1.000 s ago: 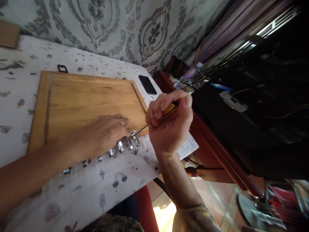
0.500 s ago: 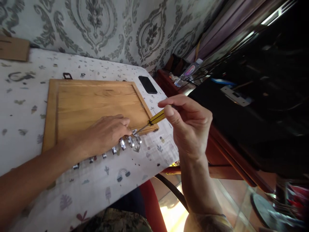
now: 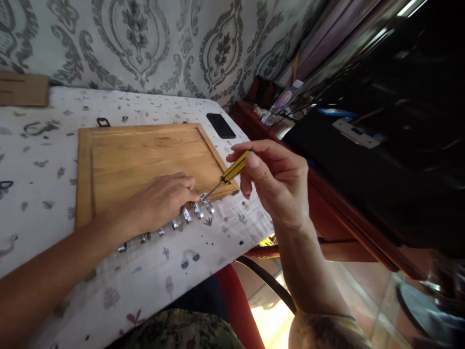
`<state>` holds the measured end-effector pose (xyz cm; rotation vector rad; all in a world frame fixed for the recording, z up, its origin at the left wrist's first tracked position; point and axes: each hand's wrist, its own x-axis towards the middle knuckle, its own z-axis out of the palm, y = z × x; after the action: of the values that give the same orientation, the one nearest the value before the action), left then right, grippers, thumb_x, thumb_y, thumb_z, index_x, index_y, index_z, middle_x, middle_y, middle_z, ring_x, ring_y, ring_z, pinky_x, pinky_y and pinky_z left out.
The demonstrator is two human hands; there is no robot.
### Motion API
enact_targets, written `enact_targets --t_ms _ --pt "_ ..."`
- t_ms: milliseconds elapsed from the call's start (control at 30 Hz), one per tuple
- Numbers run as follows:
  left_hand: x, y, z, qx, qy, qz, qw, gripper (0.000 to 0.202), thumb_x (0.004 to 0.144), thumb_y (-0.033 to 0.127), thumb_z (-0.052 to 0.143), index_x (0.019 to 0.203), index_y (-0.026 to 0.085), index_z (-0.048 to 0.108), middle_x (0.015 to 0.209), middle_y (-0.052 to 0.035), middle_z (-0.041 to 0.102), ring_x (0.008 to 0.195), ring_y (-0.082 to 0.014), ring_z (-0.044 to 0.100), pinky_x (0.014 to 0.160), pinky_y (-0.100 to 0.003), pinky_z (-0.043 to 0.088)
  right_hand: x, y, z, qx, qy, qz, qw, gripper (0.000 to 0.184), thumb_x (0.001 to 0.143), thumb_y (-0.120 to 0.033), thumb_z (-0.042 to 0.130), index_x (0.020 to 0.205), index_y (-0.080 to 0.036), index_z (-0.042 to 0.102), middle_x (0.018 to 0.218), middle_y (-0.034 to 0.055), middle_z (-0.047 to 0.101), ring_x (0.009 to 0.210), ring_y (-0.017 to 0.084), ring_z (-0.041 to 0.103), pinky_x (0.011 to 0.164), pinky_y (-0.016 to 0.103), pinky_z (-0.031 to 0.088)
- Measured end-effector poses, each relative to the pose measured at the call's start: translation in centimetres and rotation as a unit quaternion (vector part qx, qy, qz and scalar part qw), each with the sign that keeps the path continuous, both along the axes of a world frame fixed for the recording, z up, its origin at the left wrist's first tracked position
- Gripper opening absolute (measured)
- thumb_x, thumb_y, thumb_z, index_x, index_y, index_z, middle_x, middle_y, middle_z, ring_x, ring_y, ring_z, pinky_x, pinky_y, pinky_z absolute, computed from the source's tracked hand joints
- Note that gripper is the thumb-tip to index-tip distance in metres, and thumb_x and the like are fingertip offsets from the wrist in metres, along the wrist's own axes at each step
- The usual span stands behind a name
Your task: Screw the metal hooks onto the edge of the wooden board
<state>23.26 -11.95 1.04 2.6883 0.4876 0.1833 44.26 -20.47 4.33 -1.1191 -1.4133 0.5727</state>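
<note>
A wooden board (image 3: 145, 155) lies flat on a table covered with a patterned cloth (image 3: 43, 169). Along its near edge runs a row of several chrome hooks (image 3: 185, 215). My left hand (image 3: 160, 201) lies palm down on the board's near edge, fingers stretched toward the rightmost hooks. My right hand (image 3: 279, 182) pinches the yellow and black handle of a small screwdriver (image 3: 232, 170). Its thin shaft slants down-left, and the tip meets the rightmost hook (image 3: 208, 203) beside my left fingertips.
A black phone (image 3: 220, 125) lies on the cloth past the board's far right corner. A small dark metal ring (image 3: 103, 122) sits behind the board. A brown cardboard piece (image 3: 23, 89) is at the far left. Right of the table stands a red-brown wooden cabinet (image 3: 327, 194) with dark clutter.
My right hand has gone from a fist round the handle to a fingertip pinch and moved slightly right. The tip stays at the rightmost hook. My left hand has not moved.
</note>
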Motion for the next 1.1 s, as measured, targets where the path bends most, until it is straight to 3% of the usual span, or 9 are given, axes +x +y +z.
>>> enact_targets --t_ms 167,267,467,733,933,1000,1100 --pt "-0.1 0.1 0.0 0.023 -0.004 -0.015 1.000 0.024 0.100 0.013 0.055 0.097 0.020 0.078 0.090 -0.0034 0.063 0.085 -0.0185 0.057 0.070 -0.030 0.037 -0.7 0.5 0.4 -0.011 0.029 0.013 0.999 0.037 0.084 -0.053 0.084 0.085 -0.022 0.064 0.080 -0.0003 0.073 0.042 0.003 0.044 0.033 0.020 0.034" --pt "0.0 0.2 0.2 0.031 0.014 -0.012 0.999 0.026 0.100 0.011 0.054 0.103 0.020 0.079 0.090 -0.0039 0.064 0.085 -0.0186 0.057 0.070 -0.030 0.039 -0.8 0.8 0.5 -0.015 0.042 0.042 0.998 0.040 0.082 -0.056 0.084 0.085 -0.022 0.063 0.078 -0.0008 0.072 0.043 0.004 0.049 0.035 0.019 0.039" --pt "0.1 0.1 0.6 0.039 0.034 -0.002 0.999 0.030 0.098 0.006 0.055 0.109 0.019 0.080 0.094 -0.0046 0.066 0.090 -0.0191 0.060 0.075 -0.032 0.043 -0.5 0.9 0.5 -0.009 0.046 0.083 0.995 0.040 0.091 -0.057 0.075 0.104 -0.019 0.074 0.086 0.0020 0.074 0.047 0.004 0.055 0.039 0.020 0.043" --pt "-0.1 0.2 0.1 0.054 0.014 -0.004 0.998 0.034 0.098 0.004 0.053 0.109 0.020 0.080 0.094 -0.0045 0.067 0.092 -0.0199 0.060 0.078 -0.033 0.045 -1.0 1.5 -0.1 -0.001 0.090 0.071 0.993 0.039 0.081 -0.052 0.086 0.084 -0.021 0.062 0.068 -0.0056 0.063 0.042 0.004 0.046 0.034 0.017 0.038" --pt "-0.1 0.4 -0.5 0.050 0.001 -0.001 0.999 0.034 0.096 0.002 0.056 0.109 0.021 0.080 0.093 -0.0030 0.067 0.090 -0.0189 0.061 0.075 -0.032 0.045 0.0 1.4 -0.3 0.014 0.057 0.132 0.989 0.032 0.096 -0.045 0.074 0.116 -0.020 0.069 0.087 -0.0022 0.072 0.048 0.003 0.055 0.042 0.016 0.047" --pt "-0.1 0.4 -0.6 0.053 -0.004 0.000 0.999 0.032 0.096 0.002 0.058 0.110 0.021 0.081 0.094 -0.0030 0.067 0.090 -0.0190 0.061 0.075 -0.032 0.044 0.2 1.3 -0.3 0.020 0.051 0.136 0.989 0.029 0.098 -0.042 0.071 0.116 -0.019 0.071 0.091 -0.0008 0.073 0.048 0.002 0.055 0.043 0.016 0.048" --pt "-0.1 0.4 -0.5 0.054 -0.007 0.001 0.999 0.031 0.097 0.004 0.059 0.110 0.021 0.081 0.094 -0.0031 0.068 0.090 -0.0193 0.061 0.076 -0.033 0.045 -0.1 1.4 -0.4 0.029 0.062 0.109 0.992 0.026 0.092 -0.040 0.079 0.101 -0.017 0.071 0.093 0.0003 0.072 0.045 0.000 0.051 0.039 0.015 0.044"
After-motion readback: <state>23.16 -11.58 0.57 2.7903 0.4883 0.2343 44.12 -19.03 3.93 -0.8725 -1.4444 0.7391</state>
